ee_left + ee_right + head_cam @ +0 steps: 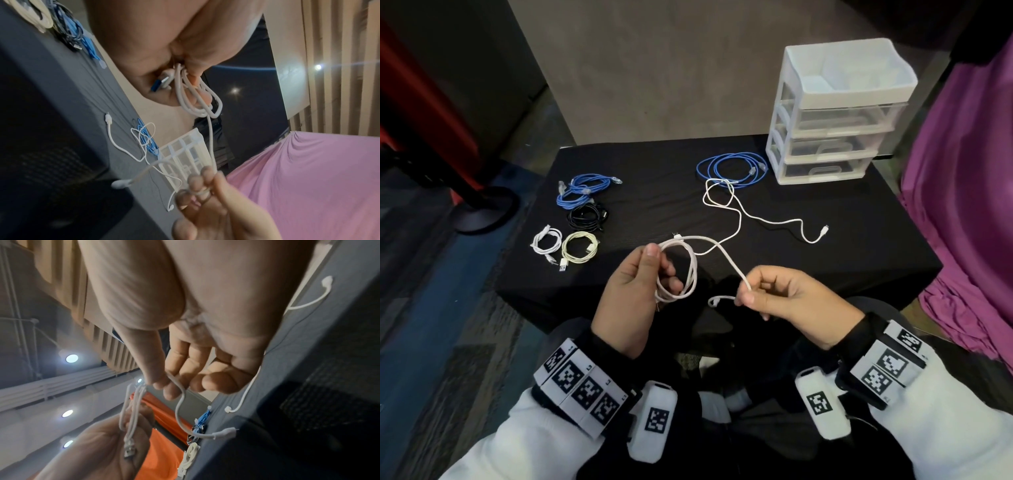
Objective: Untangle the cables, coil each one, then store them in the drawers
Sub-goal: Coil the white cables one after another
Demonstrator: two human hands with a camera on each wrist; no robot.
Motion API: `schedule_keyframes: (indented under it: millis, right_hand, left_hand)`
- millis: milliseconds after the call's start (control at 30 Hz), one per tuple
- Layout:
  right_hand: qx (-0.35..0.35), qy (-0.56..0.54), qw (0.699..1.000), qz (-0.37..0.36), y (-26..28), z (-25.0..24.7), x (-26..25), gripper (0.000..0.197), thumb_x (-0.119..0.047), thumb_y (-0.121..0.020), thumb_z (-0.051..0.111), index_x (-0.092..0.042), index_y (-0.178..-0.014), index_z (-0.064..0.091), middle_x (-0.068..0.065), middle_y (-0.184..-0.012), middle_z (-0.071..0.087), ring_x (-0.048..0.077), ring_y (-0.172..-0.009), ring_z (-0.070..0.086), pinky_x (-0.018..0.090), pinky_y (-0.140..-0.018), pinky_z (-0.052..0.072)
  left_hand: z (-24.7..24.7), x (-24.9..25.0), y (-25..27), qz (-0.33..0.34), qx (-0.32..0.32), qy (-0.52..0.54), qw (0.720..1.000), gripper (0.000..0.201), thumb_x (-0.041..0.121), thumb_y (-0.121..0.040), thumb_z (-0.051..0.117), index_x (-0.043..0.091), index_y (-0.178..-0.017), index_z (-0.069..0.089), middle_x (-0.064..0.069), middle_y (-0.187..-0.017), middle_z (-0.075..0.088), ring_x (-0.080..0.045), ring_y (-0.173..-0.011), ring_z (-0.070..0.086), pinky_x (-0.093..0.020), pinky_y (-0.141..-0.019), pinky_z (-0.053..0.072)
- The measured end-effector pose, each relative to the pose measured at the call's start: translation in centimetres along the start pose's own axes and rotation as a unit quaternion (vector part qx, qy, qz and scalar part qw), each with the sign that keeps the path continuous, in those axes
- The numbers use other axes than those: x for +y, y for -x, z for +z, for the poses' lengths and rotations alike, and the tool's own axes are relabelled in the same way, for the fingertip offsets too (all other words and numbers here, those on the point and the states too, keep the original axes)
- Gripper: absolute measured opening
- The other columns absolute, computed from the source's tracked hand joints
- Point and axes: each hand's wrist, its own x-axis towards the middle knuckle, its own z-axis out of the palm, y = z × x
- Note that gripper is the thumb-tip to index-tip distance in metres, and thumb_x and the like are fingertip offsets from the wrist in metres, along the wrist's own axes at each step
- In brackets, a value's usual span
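My left hand (662, 263) grips a small coil of pale white cable (690, 270) above the near edge of the black table (654, 205). Its USB plug (162, 82) lies against my palm in the left wrist view. The free tail arcs right to my right hand (750, 291), which pinches it between thumb and forefinger near its end. The small end connector (714, 301) sticks out to the left. In the right wrist view the tail (180, 402) hangs from my pinching fingers (164, 384). The white three-drawer unit (835, 113) stands at the back right, drawers closed.
A thin white cable (774, 221) sprawls loose across the table, overlapping a loose blue cable loop (732, 169) beside the drawers. Coiled cables sit at the left: blue (585, 190), black (587, 214), white (546, 241), cream (580, 248). Purple cloth (969, 205) hangs at the right.
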Motion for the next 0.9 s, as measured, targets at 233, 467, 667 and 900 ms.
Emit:
schedule_keyframes:
  millis: [233,467,667,900]
  right_hand:
    - [0.104,-0.213,0.971,-0.008,-1.4,1.4,-0.6,0.017,-0.012,-0.092,0.063,0.000,-0.102,0.068,0.021,-0.105,0.074,0.030,-0.101,0.071,0.028,-0.085,0.060]
    - [0.105,-0.349,0.930,0.041,-2.6,1.8,-3.1,0.016,-0.011,-0.100,0.052,-0.003,-0.105,0.066,0.009,-0.085,0.071,0.017,-0.074,0.071,0.022,-0.064,0.058]
    - [0.068,-0.384,0.913,0.120,-3.0,3.3,-3.0,0.020,-0.011,-0.105,0.049,0.000,-0.110,0.066,0.013,-0.080,0.069,0.016,-0.060,0.067,0.027,-0.059,0.058]
    - [0.052,-0.291,0.941,0.167,-2.5,3.8,-3.5,0.030,-0.034,-0.105,0.053,-0.007,-0.111,0.066,0.010,-0.087,0.065,0.019,-0.077,0.064,0.043,-0.081,0.058]
  left_hand:
    - [1.4,-1.0,0.5,-0.018,-0.014,0.018,1.000,0.033,0.030,-0.108,0.043,0.014,-0.081,0.055,0.000,-0.072,0.057,-0.012,-0.058,0.058,-0.021,-0.057,0.050]
    - [1.8,-1.3,1.2,-0.023,-0.076,0.015,0.997,0.033,0.038,-0.102,0.047,0.012,-0.084,0.056,-0.006,-0.071,0.057,-0.012,-0.060,0.060,-0.022,-0.057,0.050]
    - [2.6,-2.1,2.1,-0.028,-0.142,0.016,0.989,0.035,0.036,-0.102,0.047,0.010,-0.100,0.070,-0.013,-0.084,0.067,-0.015,-0.065,0.060,-0.025,-0.063,0.053]
    - [2.0,-3.4,1.9,0.046,-0.040,-0.139,0.988,0.030,0.031,-0.105,0.049,0.015,-0.091,0.071,-0.004,-0.077,0.072,-0.014,-0.069,0.065,-0.029,-0.067,0.053]
